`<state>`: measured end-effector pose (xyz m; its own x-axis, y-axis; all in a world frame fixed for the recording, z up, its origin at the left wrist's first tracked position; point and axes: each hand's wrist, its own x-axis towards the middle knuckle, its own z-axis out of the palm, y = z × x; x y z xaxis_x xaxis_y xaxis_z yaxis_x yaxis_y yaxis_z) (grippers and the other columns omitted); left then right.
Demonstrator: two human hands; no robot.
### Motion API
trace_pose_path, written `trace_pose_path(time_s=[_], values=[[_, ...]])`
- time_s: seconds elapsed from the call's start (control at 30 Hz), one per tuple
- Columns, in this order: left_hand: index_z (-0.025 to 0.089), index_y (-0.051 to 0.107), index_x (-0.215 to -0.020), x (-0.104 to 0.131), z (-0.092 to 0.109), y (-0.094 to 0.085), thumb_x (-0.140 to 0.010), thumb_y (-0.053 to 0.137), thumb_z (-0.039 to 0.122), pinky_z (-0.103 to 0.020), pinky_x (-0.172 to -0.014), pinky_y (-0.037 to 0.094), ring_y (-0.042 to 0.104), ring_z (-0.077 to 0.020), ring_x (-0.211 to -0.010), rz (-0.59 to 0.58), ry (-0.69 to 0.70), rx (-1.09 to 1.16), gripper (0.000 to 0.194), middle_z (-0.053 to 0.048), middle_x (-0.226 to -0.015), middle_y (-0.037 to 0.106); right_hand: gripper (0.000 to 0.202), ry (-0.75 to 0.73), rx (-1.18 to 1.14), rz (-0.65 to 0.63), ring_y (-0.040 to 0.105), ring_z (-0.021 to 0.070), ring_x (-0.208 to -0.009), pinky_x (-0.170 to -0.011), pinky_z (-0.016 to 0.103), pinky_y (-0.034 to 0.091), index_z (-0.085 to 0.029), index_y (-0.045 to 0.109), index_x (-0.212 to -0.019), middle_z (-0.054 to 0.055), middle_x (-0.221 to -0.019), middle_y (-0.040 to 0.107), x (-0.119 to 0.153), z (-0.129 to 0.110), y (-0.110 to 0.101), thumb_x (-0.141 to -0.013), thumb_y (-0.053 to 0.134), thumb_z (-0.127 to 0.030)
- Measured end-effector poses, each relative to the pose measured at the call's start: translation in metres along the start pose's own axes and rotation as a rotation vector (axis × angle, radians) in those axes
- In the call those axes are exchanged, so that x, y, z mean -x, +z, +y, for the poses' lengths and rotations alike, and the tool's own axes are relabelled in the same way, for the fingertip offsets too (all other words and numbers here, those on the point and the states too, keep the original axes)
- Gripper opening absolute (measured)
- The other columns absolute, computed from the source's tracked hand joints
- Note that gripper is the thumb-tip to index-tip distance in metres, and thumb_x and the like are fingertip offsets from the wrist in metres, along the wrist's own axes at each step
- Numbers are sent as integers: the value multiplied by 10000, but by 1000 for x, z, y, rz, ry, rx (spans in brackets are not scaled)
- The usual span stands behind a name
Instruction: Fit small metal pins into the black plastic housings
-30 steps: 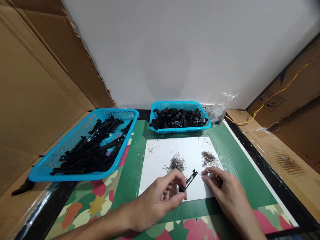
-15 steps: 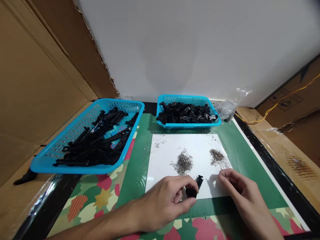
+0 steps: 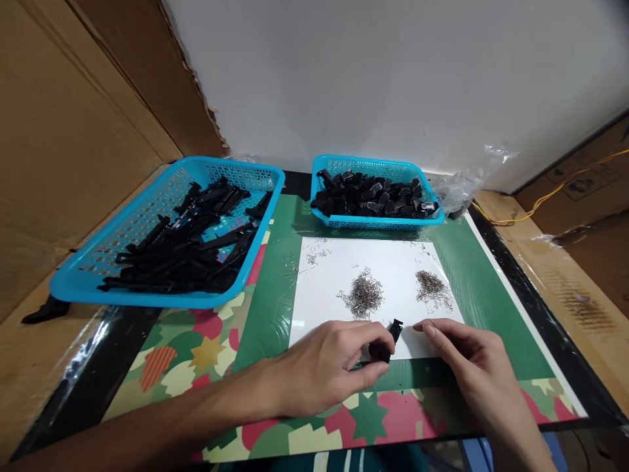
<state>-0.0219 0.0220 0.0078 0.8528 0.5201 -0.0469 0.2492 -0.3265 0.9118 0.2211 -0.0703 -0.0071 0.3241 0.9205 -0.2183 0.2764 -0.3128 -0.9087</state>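
Up and left of my grip sits a large blue basket of long black strips, straight beyond it a smaller blue basket of black clips, a crumpled plastic bag alongside.

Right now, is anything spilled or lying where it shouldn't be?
Yes. One black part lies on the cardboard outside the big blue basket, while the rest sit inside. Tiny wire bits are scattered off the two neat piles on the white sheet. The left hand pinches a black piece.
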Motion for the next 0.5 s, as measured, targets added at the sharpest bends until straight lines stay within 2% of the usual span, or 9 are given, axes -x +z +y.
trace_pose_path(time_s=[0.1,0.23,0.4,0.5], values=[[208,699,-1143,0,-1,1,-1003,659,257,-238,-602,382,483,-111,-630,17,15,2,153,30,-783,593,387,8,-11,3,757,267,-770,-689,330,608,-206,906,-910,110,-838,835,2,-3,0,-835,826,-577],[216,684,-1173,2,-2,2,-1017,622,244,-243,-633,418,507,-109,-663,60,14,36,170,7,-884,606,365,8,-69,-46,575,172,-556,-521,277,470,-206,893,-797,50,-618,718,9,-10,5,-812,844,-568],[214,669,-1180,4,-1,1,-1045,613,347,-251,-651,449,513,-110,-697,89,-10,132,197,-6,-964,571,411,98,-255,-186,398,113,-545,-498,256,325,-181,801,-655,4,-585,559,21,-19,23,-850,829,-541],[212,671,-1124,4,0,-1,-1056,605,382,-257,-661,447,521,-118,-724,79,-14,145,194,-7,-968,564,428,91,-300,-244,324,108,-558,-500,261,278,-175,759,-622,-22,-570,445,24,-22,32,-873,817,-517]])
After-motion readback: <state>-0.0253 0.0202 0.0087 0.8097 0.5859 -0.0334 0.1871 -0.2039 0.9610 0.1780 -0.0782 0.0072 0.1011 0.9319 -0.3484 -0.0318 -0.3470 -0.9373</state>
